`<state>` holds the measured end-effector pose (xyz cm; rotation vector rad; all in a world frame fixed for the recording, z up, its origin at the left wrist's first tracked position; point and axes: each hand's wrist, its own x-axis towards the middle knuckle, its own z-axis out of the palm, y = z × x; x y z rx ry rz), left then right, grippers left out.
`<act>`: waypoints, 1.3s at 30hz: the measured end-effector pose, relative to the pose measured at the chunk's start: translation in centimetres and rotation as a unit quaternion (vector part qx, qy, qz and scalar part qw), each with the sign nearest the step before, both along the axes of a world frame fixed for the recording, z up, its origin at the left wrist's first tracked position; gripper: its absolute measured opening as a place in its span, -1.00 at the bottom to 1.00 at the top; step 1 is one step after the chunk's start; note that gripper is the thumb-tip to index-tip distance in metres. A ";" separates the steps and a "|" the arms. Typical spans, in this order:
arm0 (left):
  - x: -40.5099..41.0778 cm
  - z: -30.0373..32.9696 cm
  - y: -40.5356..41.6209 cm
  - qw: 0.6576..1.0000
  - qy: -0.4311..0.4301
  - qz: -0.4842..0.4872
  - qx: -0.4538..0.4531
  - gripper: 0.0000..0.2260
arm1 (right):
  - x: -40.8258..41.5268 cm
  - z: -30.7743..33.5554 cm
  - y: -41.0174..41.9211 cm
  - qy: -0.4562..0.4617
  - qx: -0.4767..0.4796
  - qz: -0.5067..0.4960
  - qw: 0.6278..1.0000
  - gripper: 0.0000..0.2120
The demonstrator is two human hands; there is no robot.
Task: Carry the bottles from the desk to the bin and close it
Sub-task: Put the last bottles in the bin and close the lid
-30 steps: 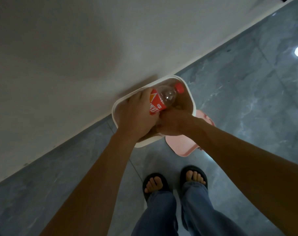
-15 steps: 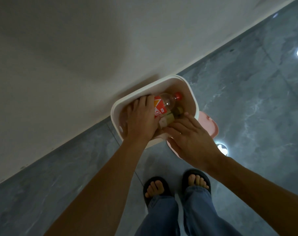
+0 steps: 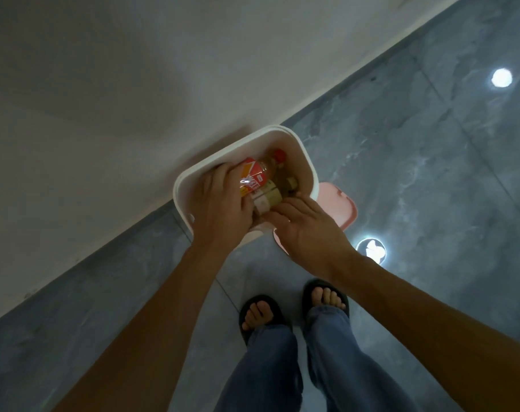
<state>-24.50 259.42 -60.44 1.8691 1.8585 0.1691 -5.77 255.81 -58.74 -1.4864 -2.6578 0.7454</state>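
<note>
A white open bin stands on the floor against the wall. Inside it lies a clear bottle with a red label and red cap, and beside it a bottle with a pale label and yellowish contents. My left hand reaches into the bin with its fingers wrapped over the red-labelled bottle. My right hand hovers over the bin's near rim with its fingers spread, the fingertips at the pale-labelled bottle. The pink lid lies on the floor just right of the bin, partly hidden by my right hand.
A pale wall runs diagonally behind the bin. The floor is glossy grey tile with bright lamp reflections. My sandalled feet stand just in front of the bin.
Both hands lowered the bottles into the bin. My right hand let go, drew back over the near rim and spread its fingers. The left hand stays on the red-labelled bottle.
</note>
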 end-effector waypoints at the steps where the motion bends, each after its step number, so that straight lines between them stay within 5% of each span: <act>1: 0.0 0.9 -0.5 1.000 -0.019 0.007 0.000 -0.49 | 0.2 0.7 -0.4 0.004 -0.014 -0.008 1.000 -0.59; 10: 3.8 7.3 -9.1 0.993 -0.112 -0.011 0.018 -0.80 | 8.3 3.1 -6.9 -0.086 -0.183 -0.129 0.971 -0.45; 16: 10.2 -2.2 -12.7 0.981 -0.068 -0.088 -0.160 -0.77 | 12.2 -4.2 -7.1 -0.147 -0.173 -0.148 0.963 -0.48; 23: 12.9 -13.8 -13.8 0.976 0.026 -0.145 -0.160 -0.76 | 12.5 -14.7 -5.6 -0.168 -0.123 -0.008 0.978 -0.36; 28: 13.3 -16.7 -14.3 0.976 0.056 -0.169 -0.126 -0.90 | 13.8 -17.7 -5.4 -0.137 -0.068 0.049 0.987 -0.65; 33: 12.7 -15.4 -14.1 0.971 0.047 -0.201 -0.119 -0.87 | 13.9 -16.3 -6.0 -0.121 -0.101 0.044 0.987 -0.72; 39: 10.3 -6.6 -13.7 0.964 0.028 -0.261 -0.046 -0.83 | 13.0 -7.7 -7.1 -0.089 -0.137 0.022 0.986 -0.66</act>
